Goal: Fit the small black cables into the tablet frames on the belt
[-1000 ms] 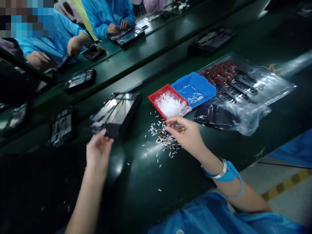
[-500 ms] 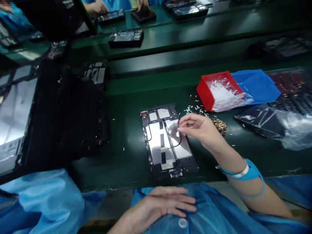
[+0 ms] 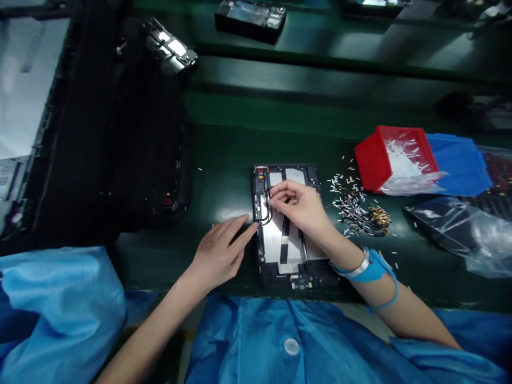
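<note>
An opened tablet [image 3: 292, 240] with silver battery panels and black strips lies flat on the green bench in front of me. A thin black cable [image 3: 267, 218] curves along its upper left part. My right hand [image 3: 302, 208], with a blue band on the wrist, is above the tablet, thumb and index finger pinched at the upper end of this cable. At the tablet's left edge is my left hand [image 3: 220, 249], palm down with fingers apart. Its index fingertip reaches the edge near the cable's lower bend; whether it presses the cable I cannot tell.
Right of the tablet lies a pile of thin cables with gold ends [image 3: 380, 216] among scattered white strips. Behind are a red bin [image 3: 372, 165] of white pieces, a blue bin [image 3: 460, 165] and a plastic bag [image 3: 452, 229]. Stacked black devices [image 3: 140, 149] stand at left.
My right hand has moved from the tablet's right side to its upper left part. My left hand has come up from my lap to the tablet's left edge. The view has shifted.
</note>
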Demonstrator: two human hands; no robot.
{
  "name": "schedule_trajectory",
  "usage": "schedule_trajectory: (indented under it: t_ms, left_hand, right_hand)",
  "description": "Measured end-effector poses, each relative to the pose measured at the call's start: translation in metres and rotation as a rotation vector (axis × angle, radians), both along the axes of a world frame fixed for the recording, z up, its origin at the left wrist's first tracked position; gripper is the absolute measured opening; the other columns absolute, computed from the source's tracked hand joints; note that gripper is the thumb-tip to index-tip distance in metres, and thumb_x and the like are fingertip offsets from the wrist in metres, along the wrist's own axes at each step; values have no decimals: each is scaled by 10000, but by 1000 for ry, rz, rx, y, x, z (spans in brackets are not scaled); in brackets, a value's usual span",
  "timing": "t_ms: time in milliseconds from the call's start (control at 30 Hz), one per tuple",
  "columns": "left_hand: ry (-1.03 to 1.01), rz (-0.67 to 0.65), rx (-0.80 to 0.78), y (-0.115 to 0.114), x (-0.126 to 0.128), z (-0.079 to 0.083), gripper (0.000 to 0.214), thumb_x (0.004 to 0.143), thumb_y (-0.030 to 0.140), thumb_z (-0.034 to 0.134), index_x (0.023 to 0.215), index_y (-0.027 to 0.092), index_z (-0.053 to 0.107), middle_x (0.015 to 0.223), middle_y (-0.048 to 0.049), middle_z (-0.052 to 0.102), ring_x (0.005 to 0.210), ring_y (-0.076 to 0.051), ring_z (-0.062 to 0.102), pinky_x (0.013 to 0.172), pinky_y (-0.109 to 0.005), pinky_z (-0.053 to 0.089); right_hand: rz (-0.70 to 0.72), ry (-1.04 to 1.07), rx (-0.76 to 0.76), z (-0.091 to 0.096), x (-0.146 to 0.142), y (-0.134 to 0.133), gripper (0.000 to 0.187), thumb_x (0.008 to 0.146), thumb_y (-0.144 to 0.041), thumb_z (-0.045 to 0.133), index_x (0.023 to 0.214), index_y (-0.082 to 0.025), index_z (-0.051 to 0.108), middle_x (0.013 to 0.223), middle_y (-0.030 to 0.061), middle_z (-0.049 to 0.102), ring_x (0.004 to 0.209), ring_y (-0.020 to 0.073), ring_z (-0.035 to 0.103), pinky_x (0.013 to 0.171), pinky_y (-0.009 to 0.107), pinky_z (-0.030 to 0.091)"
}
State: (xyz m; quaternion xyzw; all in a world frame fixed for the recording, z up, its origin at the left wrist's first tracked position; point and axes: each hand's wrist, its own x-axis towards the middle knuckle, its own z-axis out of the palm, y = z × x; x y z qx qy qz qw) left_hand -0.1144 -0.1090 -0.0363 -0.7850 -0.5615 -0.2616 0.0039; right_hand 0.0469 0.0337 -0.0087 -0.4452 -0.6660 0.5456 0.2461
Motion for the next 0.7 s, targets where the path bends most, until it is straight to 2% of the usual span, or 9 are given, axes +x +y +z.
schedule_trajectory:
  t_ms: [200, 367, 533, 700]
  left_hand:
    - [70, -35, -18, 0, 1, -1, 435, 833, -18, 463, 1230, 120, 571, 1206, -175, 635, 1091, -293, 619, 792, -408, 553]
    - [112, -20, 0, 2, 4, -2, 449, 801, -61, 471, 1205, 97, 588, 1197, -185, 641, 1087, -302, 620, 792, -408, 549]
    - [128, -18, -23, 4, 6, 2, 443, 786, -72, 460, 1173, 91, 602, 1228, -192, 626, 1118, -307, 602, 791, -395, 543]
    - [112, -48, -22, 5, 8, 8, 412, 832, 22, 487, 1229, 79, 582, 1278, -210, 591, 1179, -308, 562, 860, -398, 506]
  right_hand:
    - [20, -64, 70, 1, 2, -5, 107, 724, -220, 631, 817, -168, 628, 677, 2, 626, 645, 127, 582, 573, 267, 431]
    - [13, -82, 47, 6, 3, -3, 59, 731, -225, 636, 752, -174, 615, 670, 3, 629, 631, 122, 585, 567, 265, 446]
    - [80, -108, 27, 9, 3, 6, 19, 709, -182, 643, 717, -169, 630, 668, 6, 643, 643, 121, 602, 600, 266, 467]
    - [75, -82, -28, 9, 6, 13, 146, 698, -184, 651, 839, -151, 645, 699, 22, 670, 636, 134, 618, 589, 272, 473]
